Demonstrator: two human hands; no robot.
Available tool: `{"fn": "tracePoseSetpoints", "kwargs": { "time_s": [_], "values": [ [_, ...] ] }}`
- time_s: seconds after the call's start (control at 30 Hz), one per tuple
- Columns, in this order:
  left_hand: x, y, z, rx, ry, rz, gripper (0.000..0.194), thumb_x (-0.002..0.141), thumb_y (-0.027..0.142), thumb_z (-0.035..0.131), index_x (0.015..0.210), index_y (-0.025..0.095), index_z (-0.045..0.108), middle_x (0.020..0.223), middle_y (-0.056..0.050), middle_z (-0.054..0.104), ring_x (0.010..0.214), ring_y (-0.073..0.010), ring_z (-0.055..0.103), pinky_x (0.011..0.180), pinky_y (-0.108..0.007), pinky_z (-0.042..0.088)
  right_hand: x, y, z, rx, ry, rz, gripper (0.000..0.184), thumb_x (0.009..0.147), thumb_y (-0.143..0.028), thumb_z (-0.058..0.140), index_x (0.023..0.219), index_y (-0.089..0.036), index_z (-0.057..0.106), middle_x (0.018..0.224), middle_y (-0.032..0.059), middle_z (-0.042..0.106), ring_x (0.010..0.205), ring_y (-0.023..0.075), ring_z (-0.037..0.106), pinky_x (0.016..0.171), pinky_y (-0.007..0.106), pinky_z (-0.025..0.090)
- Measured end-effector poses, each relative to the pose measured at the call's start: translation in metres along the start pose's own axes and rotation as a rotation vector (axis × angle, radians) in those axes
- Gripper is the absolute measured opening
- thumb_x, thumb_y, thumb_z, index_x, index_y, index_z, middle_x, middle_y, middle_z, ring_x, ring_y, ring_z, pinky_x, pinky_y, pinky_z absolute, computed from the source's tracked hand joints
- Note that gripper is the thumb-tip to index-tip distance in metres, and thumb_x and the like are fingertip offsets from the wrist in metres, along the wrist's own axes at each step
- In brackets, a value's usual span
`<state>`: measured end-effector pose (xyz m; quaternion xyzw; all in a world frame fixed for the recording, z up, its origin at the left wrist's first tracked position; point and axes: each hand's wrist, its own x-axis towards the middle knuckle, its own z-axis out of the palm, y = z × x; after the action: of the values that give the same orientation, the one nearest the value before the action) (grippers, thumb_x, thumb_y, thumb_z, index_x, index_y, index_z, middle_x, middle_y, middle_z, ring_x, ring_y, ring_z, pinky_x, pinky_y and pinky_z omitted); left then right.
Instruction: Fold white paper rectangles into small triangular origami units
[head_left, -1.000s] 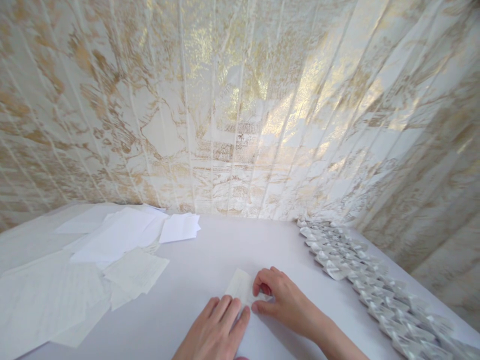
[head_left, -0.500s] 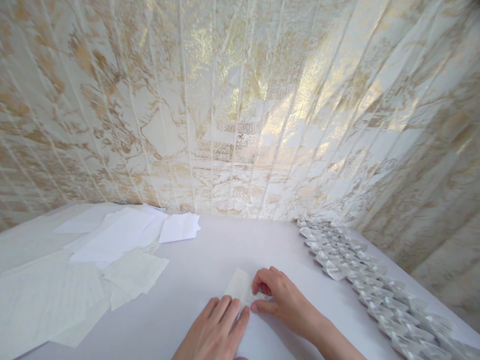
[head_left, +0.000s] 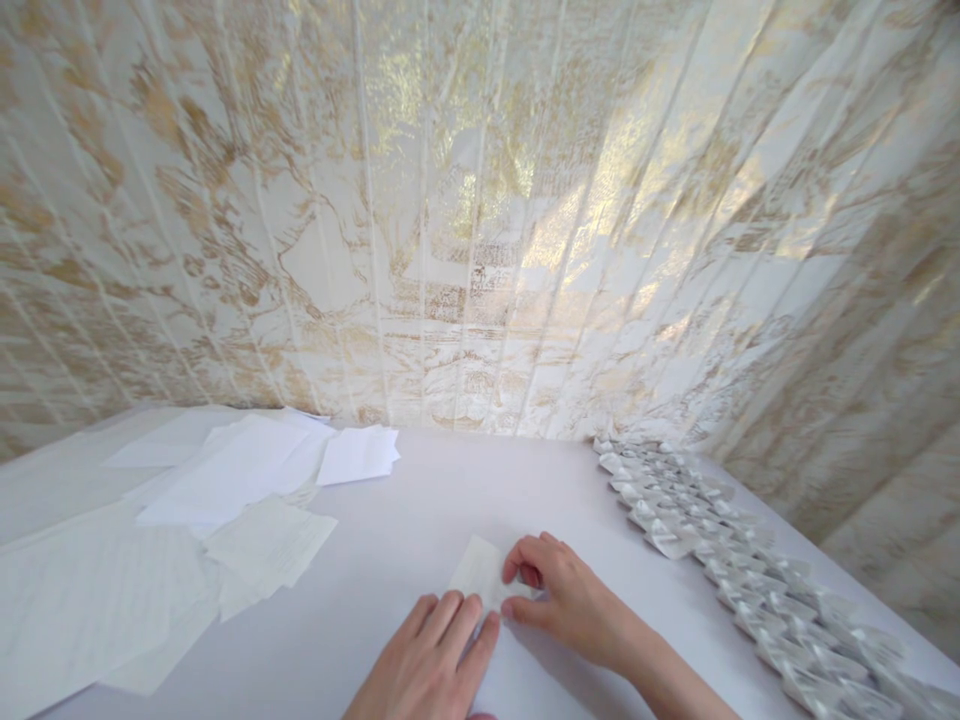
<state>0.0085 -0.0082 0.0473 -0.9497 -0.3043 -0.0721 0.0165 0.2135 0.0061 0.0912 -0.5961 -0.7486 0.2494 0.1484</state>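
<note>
A small folded piece of white paper (head_left: 477,568) lies on the table near the front middle. My left hand (head_left: 435,650) rests palm down on its near edge, with the fingers stretched out and slightly apart. At the paper's right side, my right hand (head_left: 559,595) curls its index finger and thumb around a flap, pinching it. Most of the paper's near part is hidden under the left fingers.
Loose sheets of paper (head_left: 82,590) overlap on the left, with whiter sheets (head_left: 232,465) behind and a small stack (head_left: 358,455) beside them. Rows of folded paper pieces (head_left: 750,580) run along the right edge. A patterned curtain (head_left: 480,220) hangs behind the white table (head_left: 480,480).
Almost nothing differs. The right forearm has shifted very slightly, while both hands and the paper keep their places.
</note>
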Motion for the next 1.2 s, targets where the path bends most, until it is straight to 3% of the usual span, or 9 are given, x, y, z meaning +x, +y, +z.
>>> {"fn": "tracePoseSetpoints", "kwargs": {
  "time_s": [0.23, 0.47, 0.6, 0.7, 0.8, 0.9, 1.07, 1.2],
  "values": [
    [0.001, 0.001, -0.006, -0.019, -0.057, 0.000, 0.054, 0.092, 0.048, 0.059, 0.133, 0.013, 0.055, 0.123, -0.016, 0.063, 0.106, -0.0325, 0.058, 0.090, -0.046, 0.049, -0.003, -0.008, 0.003, -0.079, 0.004, 0.011, 0.019, 0.074, -0.015, 0.066, 0.092, -0.019, 0.061, 0.089, 0.0021, 0.063, 0.089, 0.0214, 0.056, 0.081, 0.032, 0.039],
    [-0.005, -0.001, 0.001, 0.056, 0.050, 0.008, 0.048, 0.091, 0.044, 0.061, 0.131, 0.017, 0.056, 0.128, -0.014, 0.063, 0.109, -0.0310, 0.060, 0.090, -0.041, 0.050, -0.003, 0.008, -0.012, -0.039, -0.062, 0.006, 0.031, 0.069, -0.002, 0.057, 0.095, -0.019, 0.060, 0.093, 0.0021, 0.061, 0.089, 0.0186, 0.057, 0.079, 0.027, 0.041],
    [-0.007, -0.006, 0.021, 0.139, 0.157, 0.050, 0.045, 0.092, 0.040, 0.059, 0.130, 0.015, 0.055, 0.142, -0.012, 0.055, 0.124, -0.0306, 0.051, 0.097, -0.040, 0.046, -0.004, 0.021, -0.030, -0.061, -0.072, 0.018, 0.034, 0.065, 0.000, 0.058, 0.092, -0.020, 0.064, 0.091, 0.0013, 0.063, 0.087, 0.0189, 0.059, 0.076, 0.027, 0.041],
    [-0.007, -0.013, 0.044, 0.203, 0.280, 0.112, 0.036, 0.094, 0.033, 0.055, 0.124, 0.014, 0.058, 0.144, -0.013, 0.053, 0.128, -0.0296, 0.048, 0.096, -0.037, 0.044, -0.008, 0.014, -0.037, -0.087, -0.041, 0.043, 0.025, 0.070, -0.003, 0.058, 0.088, -0.019, 0.066, 0.083, 0.0014, 0.065, 0.081, 0.0199, 0.060, 0.072, 0.028, 0.040],
    [-0.007, -0.015, 0.067, 0.230, 0.316, 0.106, 0.030, 0.095, 0.029, 0.051, 0.120, 0.016, 0.060, 0.136, -0.011, 0.061, 0.122, -0.0288, 0.052, 0.100, -0.039, 0.040, -0.011, -0.005, -0.029, -0.026, -0.033, 0.013, 0.024, 0.078, -0.005, 0.053, 0.088, -0.020, 0.068, 0.080, 0.0003, 0.068, 0.075, 0.0169, 0.061, 0.067, 0.024, 0.042],
    [-0.006, -0.013, 0.076, 0.235, 0.340, 0.051, 0.027, 0.096, 0.024, 0.048, 0.117, 0.018, 0.062, 0.123, -0.009, 0.068, 0.113, -0.0287, 0.057, 0.100, -0.042, 0.040, -0.010, -0.018, -0.013, 0.011, -0.074, -0.051, 0.023, 0.078, -0.003, 0.055, 0.087, -0.019, 0.070, 0.086, 0.0025, 0.070, 0.076, 0.0164, 0.064, 0.070, 0.023, 0.045],
    [-0.005, -0.016, 0.052, 0.168, 0.288, 0.068, 0.032, 0.097, 0.028, 0.045, 0.124, 0.018, 0.059, 0.129, -0.012, 0.063, 0.121, -0.0307, 0.052, 0.100, -0.044, 0.040, -0.005, -0.013, 0.003, -0.054, 0.008, -0.109, 0.027, 0.079, 0.000, 0.053, 0.091, -0.018, 0.068, 0.097, 0.0055, 0.065, 0.085, 0.0180, 0.063, 0.077, 0.024, 0.046],
    [-0.005, -0.026, 0.026, 0.145, 0.301, 0.067, 0.039, 0.091, 0.014, 0.046, 0.128, 0.017, 0.055, 0.137, -0.012, 0.057, 0.129, -0.0314, 0.046, 0.105, -0.047, 0.035, -0.002, -0.008, 0.009, -0.062, 0.038, -0.141, 0.027, 0.076, -0.001, 0.056, 0.092, -0.020, 0.066, 0.101, 0.0059, 0.063, 0.097, 0.0213, 0.059, 0.086, 0.029, 0.045]
  ]
}}
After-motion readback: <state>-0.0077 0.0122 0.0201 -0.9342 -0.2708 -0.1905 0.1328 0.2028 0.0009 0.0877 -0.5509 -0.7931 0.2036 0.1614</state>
